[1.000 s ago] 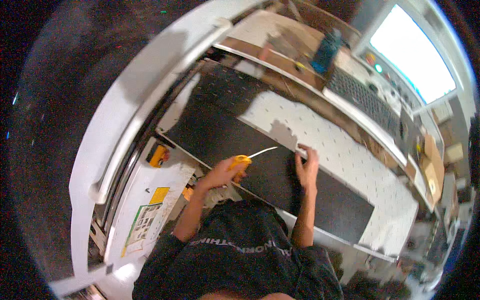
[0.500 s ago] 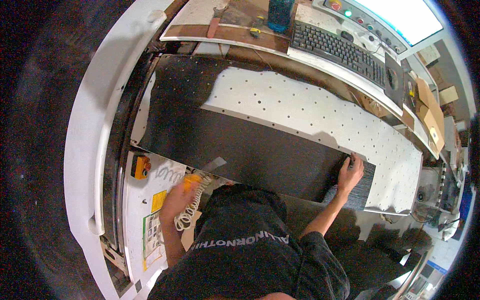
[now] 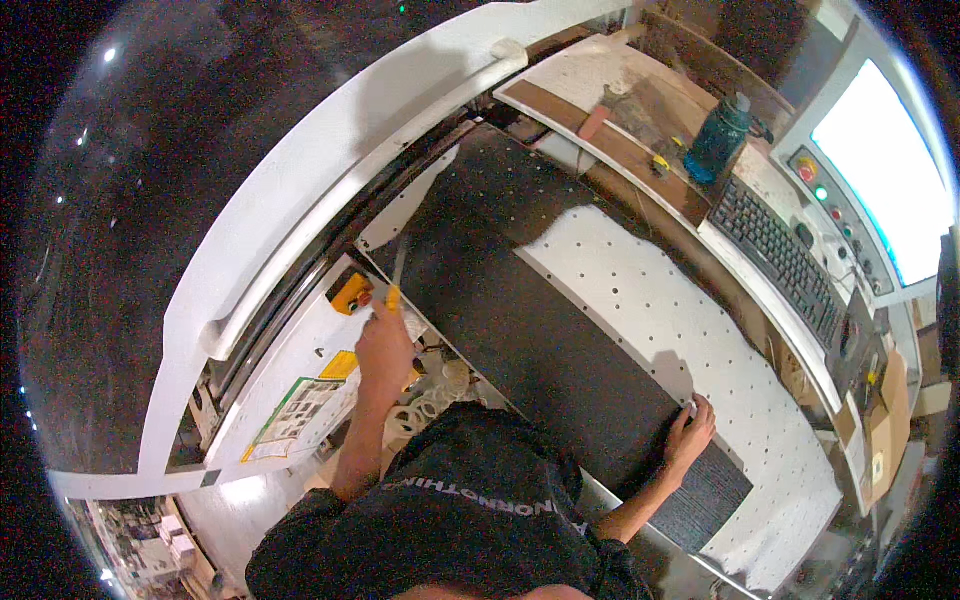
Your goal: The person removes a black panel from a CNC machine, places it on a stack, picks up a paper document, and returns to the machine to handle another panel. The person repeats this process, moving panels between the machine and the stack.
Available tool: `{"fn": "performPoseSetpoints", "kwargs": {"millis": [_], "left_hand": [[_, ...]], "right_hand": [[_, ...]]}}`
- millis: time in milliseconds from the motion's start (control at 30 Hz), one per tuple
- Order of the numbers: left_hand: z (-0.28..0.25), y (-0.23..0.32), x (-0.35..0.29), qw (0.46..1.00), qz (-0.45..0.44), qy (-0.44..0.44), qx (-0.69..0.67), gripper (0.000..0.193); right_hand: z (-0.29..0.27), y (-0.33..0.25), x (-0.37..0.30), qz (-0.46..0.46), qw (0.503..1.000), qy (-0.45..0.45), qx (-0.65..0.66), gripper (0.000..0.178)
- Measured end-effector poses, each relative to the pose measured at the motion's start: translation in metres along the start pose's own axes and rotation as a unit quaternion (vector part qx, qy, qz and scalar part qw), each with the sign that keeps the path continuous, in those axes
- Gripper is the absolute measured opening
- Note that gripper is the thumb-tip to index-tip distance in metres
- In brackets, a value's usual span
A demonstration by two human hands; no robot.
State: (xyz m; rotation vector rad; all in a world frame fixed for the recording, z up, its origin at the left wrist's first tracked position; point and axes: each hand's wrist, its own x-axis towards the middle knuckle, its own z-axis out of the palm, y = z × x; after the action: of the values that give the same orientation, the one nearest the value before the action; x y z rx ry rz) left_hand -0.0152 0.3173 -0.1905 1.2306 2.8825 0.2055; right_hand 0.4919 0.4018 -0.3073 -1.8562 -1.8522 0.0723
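Observation:
A long dark panel lies on a white perforated table. Its right end shows a ribbed dark surface. My left hand is closed around a yellow air blow gun, whose thin nozzle points over the panel's left part. A pale coiled hose hangs below that wrist. At the far edge near the ribbed end, my right hand has its fingers bent over the panel, with the fingertips at the edge. The underside of its grip is hidden.
A yellow box with a red button sits beside my left hand. Along the left runs a white rail. Beyond the table stand a keyboard, a blue bottle, a bright screen and a red-handled tool.
My view has turned. The left hand has carried the blow gun forward, toward the panel's left end. My right hand stays at the panel's far edge near the ribbed end.

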Motion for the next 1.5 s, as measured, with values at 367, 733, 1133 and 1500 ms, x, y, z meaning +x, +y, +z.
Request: {"fn": "performPoseSetpoints", "kwargs": {"millis": [367,733,1133,1500], "left_hand": [[0.066,0.031,-0.030,0.894,0.112,-0.201,-0.385,0.045],[0.086,0.076,-0.064,0.686,0.305,-0.587,-0.302,0.046],[0.007,-0.099,0.009,0.989,-0.101,0.000,-0.103,0.037],[0.098,0.053,-0.014,0.794,0.124,-0.356,-0.477,0.042]], "right_hand": [[0.028,-0.064,0.045,-0.109,0.989,-0.049,0.086,0.022],[0.042,-0.061,0.042,-0.044,0.984,-0.071,0.156,0.022],[0.042,-0.073,0.046,-0.035,0.988,-0.078,0.132,0.021],[0.048,-0.061,0.043,-0.055,0.987,-0.032,0.149,0.022]]}}
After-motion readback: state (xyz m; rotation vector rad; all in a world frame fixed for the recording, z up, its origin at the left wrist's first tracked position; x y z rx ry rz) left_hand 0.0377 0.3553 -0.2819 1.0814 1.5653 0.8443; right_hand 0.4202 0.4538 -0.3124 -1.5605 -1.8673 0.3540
